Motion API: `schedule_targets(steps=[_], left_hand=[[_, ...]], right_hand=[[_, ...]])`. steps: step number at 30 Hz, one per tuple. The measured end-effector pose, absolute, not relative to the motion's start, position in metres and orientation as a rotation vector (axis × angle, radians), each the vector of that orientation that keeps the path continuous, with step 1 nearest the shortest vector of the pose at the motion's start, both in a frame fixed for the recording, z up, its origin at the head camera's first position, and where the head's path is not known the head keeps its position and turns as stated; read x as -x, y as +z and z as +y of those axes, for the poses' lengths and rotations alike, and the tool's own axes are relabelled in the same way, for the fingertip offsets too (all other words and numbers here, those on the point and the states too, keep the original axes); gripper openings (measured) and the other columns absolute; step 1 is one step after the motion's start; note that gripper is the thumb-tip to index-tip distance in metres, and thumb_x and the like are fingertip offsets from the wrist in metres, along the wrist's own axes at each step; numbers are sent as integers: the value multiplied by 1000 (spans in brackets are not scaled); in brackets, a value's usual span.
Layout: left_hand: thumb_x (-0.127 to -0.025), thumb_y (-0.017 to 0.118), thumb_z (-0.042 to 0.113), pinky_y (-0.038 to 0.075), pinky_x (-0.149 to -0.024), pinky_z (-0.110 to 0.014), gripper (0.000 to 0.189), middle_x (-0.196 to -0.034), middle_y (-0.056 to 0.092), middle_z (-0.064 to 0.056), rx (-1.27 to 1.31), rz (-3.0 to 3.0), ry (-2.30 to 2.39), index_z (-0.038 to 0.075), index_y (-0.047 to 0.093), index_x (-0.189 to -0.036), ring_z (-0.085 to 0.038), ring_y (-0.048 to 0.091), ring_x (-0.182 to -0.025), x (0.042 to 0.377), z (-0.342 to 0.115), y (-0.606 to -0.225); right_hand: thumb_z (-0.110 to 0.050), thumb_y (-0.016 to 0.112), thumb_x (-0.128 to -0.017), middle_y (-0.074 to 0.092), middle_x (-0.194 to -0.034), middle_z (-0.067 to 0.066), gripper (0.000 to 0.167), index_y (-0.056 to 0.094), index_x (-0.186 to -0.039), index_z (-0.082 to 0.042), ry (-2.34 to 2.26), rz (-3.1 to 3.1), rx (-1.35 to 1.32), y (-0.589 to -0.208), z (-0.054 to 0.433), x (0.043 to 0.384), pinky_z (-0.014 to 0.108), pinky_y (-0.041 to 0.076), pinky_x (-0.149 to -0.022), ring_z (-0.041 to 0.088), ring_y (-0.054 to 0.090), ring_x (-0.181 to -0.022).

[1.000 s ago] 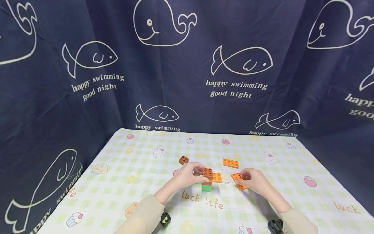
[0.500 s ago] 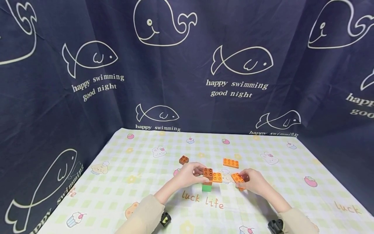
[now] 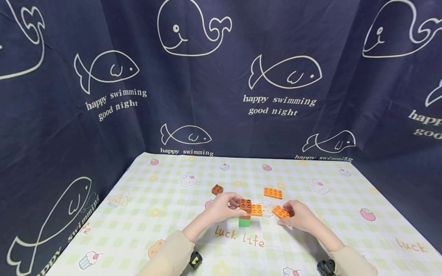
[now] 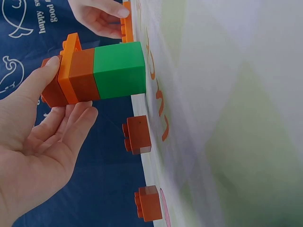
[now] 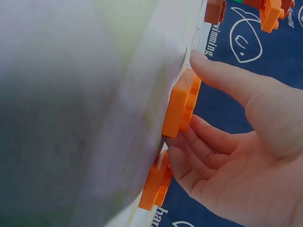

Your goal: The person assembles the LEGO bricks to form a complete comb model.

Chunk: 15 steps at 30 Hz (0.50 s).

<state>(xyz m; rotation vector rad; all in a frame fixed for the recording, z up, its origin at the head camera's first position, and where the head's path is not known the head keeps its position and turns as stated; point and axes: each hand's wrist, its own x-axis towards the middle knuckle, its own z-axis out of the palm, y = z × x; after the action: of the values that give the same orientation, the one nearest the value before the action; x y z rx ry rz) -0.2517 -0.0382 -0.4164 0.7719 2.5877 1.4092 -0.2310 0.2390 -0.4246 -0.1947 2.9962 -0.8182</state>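
My left hand (image 3: 224,207) grips the upper part of a block stack, its thumb on the top brown brick (image 3: 245,206). Below that brick come an orange block (image 4: 70,68) that juts out to the right, another brown brick (image 4: 84,73) and a green brick (image 4: 120,70) at the bottom. To the right, my right hand (image 3: 301,215) is around a loose orange block (image 3: 281,212) on the tablecloth. Its fingers touch one end of the block, while in the right wrist view the thumb (image 5: 227,78) looks slightly apart from the other end.
A second orange block (image 3: 272,192) lies behind the right hand. Two loose brown bricks (image 4: 138,135) stand beyond the left hand; the head view shows one brown brick (image 3: 217,189) plainly. A dark blue curtain (image 3: 221,96) rises behind the checked tablecloth (image 3: 152,199).
The orange block at my right hand has turned so that it lies more crosswise, and the right thumb has come off its top. The left hand keeps holding the stack in place.
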Motion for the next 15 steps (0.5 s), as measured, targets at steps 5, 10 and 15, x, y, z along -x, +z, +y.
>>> schedule_targets(steps=[5,10,15], left_hand=[[-78,77,29,53,-77,-17,40,-98,66,0,-759,2578,1414,9,65,-110,-9,62,-87,252,-39,-418],[-77,77,29,53,-76,-15,41,-99,66,0,-759,2568,1424,8,65,-110,-9,62,-87,252,-40,-418],[-77,77,29,53,-77,-15,43,-101,66,-2,-759,2570,1409,7,64,-112,-10,62,-88,252,-40,-417]], right_hand=[[-20,83,-68,61,-92,9,51,59,-104,6,-794,3006,191,-425,237,230,39,51,-75,18,56,-81],[-17,82,-69,60,-90,7,45,61,-101,4,-809,3007,211,-424,237,230,37,50,-73,17,55,-80],[-14,80,-70,59,-87,7,39,62,-100,4,-829,3016,263,-424,238,230,33,48,-70,16,53,-78]])
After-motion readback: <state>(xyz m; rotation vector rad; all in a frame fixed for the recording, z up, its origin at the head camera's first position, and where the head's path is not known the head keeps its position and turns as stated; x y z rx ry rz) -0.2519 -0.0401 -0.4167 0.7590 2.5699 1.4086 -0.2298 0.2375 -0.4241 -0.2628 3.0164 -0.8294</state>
